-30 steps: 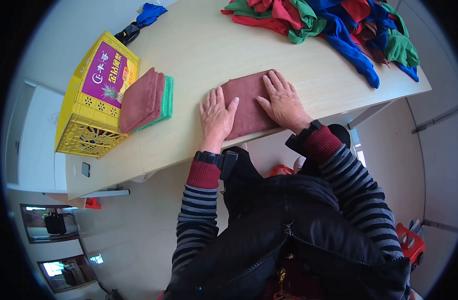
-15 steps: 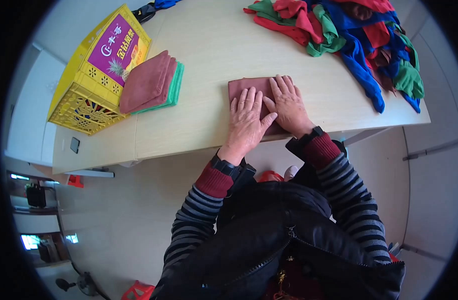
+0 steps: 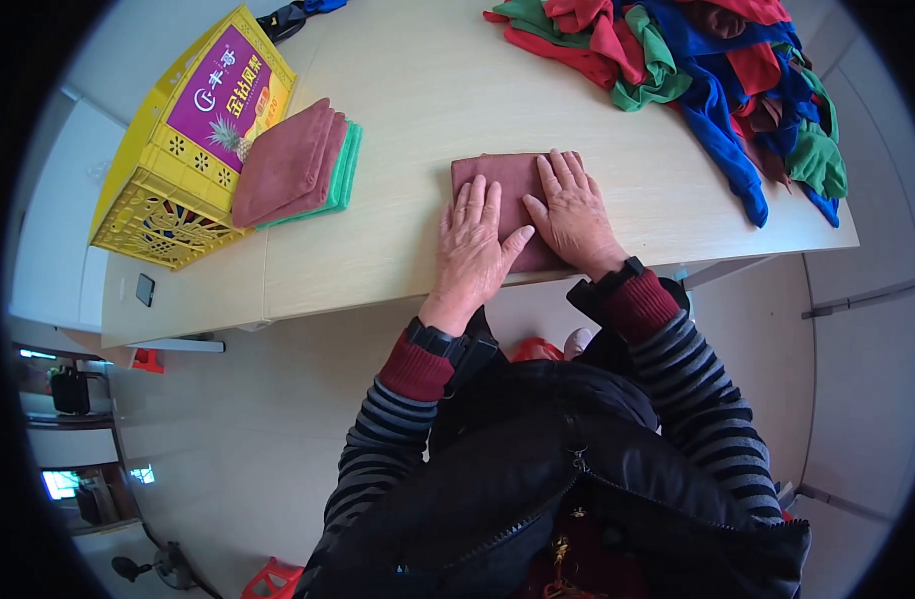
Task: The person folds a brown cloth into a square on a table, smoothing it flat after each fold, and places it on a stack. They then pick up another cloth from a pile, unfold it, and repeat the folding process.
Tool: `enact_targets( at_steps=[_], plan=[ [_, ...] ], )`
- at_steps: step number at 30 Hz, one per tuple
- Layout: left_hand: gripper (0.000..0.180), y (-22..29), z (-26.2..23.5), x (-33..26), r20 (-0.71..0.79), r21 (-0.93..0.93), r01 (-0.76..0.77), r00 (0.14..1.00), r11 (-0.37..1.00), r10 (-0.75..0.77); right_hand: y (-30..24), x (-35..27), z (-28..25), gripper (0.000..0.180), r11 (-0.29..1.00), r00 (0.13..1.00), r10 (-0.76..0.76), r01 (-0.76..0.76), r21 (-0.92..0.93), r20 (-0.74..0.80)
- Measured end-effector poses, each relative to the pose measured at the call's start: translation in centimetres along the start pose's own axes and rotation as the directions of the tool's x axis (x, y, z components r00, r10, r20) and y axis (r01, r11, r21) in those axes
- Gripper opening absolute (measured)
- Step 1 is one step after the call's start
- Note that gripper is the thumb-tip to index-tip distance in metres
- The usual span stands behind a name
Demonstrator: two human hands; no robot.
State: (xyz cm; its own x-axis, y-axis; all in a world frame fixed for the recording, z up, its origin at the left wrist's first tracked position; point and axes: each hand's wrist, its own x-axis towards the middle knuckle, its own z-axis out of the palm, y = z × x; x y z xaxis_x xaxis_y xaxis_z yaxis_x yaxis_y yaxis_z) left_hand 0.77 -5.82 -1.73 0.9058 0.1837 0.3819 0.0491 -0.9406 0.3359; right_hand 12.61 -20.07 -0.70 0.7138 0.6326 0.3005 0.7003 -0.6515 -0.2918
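A folded brown cloth (image 3: 519, 178) lies flat near the front edge of the table. On its left part rests my left hand (image 3: 474, 240), fingers stretched out and thumb pointing inward. My right hand (image 3: 574, 213) lies flat on the right part of the same cloth, its fingers extended. Between the two hands the cloth's surface shows. To the left, folded brown cloths (image 3: 283, 165) sit stacked on folded green cloths (image 3: 345, 175), leaning close against a yellow crate.
The yellow plastic crate (image 3: 168, 215) with a purple panel stands at the left. A tangled heap of red, blue, green and brown cloths (image 3: 712, 90) covers the table's far right. A small dark flat object (image 3: 145, 290) lies near the left end of the table (image 3: 368, 260).
My left hand has slid to the left over the brown cloth, away from my right hand. The right hand stays almost in place.
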Motion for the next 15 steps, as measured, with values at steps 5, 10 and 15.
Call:
enact_targets(
  at_steps=[5,10,15],
  plan=[
    [0.069,2.1,-2.3,-2.3,-0.003,0.063,-0.144,0.990,0.988,0.144,0.4,-0.2,0.4,0.069,1.000,0.999,0.028,-0.027,0.003,-0.047],
    [0.051,0.9,-3.7,-3.0,0.086,0.225,-0.281,0.959,0.933,0.269,-0.2,-0.8,-0.5,0.070,0.998,0.999,0.050,-0.051,-0.048,-0.015],
    [0.046,-4.8,-4.2,-0.4,-0.001,0.392,-0.163,0.984,0.905,0.178,-3.4,-4.5,-3.5,0.069,0.966,0.989,0.102,-0.073,-0.249,0.104]
  ],
)
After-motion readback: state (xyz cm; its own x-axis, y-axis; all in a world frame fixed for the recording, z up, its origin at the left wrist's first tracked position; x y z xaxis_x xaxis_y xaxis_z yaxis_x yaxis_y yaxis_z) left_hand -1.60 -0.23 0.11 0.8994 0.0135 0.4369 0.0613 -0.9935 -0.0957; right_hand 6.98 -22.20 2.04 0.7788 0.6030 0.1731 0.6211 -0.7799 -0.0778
